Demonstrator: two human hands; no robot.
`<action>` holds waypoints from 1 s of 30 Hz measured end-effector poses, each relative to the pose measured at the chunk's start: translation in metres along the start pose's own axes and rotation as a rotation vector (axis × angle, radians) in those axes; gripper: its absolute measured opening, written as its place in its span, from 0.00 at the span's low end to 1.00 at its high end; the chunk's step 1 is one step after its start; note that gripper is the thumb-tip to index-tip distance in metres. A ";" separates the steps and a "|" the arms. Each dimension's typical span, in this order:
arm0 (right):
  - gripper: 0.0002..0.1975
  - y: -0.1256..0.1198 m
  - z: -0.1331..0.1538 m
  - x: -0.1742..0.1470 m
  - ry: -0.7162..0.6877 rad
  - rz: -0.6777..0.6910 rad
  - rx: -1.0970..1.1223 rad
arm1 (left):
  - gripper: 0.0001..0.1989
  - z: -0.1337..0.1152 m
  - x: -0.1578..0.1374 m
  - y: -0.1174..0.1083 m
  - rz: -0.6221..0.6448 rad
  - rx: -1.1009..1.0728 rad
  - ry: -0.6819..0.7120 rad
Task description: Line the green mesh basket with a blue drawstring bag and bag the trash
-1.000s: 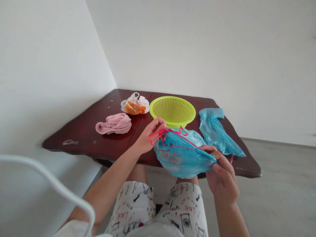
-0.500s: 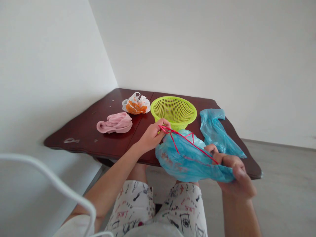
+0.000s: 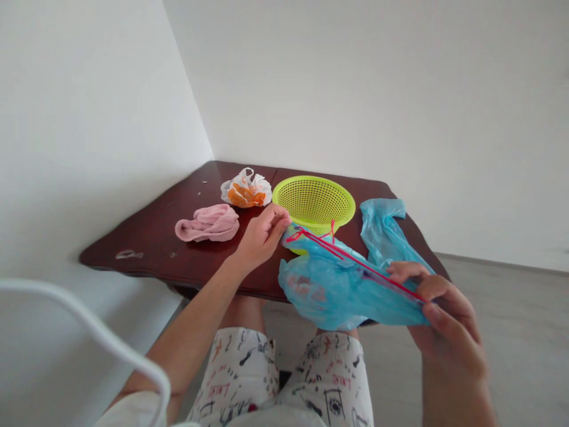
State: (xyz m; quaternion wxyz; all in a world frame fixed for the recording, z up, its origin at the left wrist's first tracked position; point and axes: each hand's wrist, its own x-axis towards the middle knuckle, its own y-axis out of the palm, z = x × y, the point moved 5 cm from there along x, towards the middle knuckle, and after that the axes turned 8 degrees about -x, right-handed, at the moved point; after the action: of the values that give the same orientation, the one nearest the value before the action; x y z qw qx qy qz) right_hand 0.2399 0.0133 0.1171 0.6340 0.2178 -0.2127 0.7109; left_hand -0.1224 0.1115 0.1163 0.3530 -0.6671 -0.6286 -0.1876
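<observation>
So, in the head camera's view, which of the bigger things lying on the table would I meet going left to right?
Pink bunched cloth → crumpled white-and-orange plastic bag → lime-green colander → blue plastic bag on the table.

Stretched between the left hand [image 3: 262,234] and right hand [image 3: 451,323], the blue drawstring bag [image 3: 329,293] barred the near approach to the lime-green mesh basket [image 3: 313,198], whose mouth was open from above. A second blue plastic bag [image 3: 384,228] left only a narrow strip to the basket's right. Tabletop [image 3: 200,261] lay open before the pink cloth [image 3: 211,222]; a white-and-orange plastic bag [image 3: 246,190] crowded the basket's left.
</observation>
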 end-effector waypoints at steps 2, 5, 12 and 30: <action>0.07 -0.006 -0.007 -0.001 0.005 -0.114 0.112 | 0.17 0.000 0.000 0.002 -0.009 -0.030 -0.021; 0.07 -0.008 -0.014 0.002 0.043 -0.142 0.173 | 0.19 -0.002 0.002 0.007 -0.023 -0.107 -0.091; 0.24 0.031 -0.010 0.007 0.243 0.196 -0.258 | 0.17 -0.034 0.004 0.026 0.038 -0.187 0.002; 0.19 0.077 0.013 0.035 0.123 -0.028 -0.285 | 0.06 -0.074 -0.008 0.042 0.520 -0.223 -0.025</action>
State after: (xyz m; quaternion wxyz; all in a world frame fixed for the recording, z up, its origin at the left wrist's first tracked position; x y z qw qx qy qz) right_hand 0.1605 0.0260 0.1460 0.6800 0.0847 -0.2692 0.6767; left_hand -0.0686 0.0555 0.1510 0.3059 -0.8429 -0.4162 -0.1504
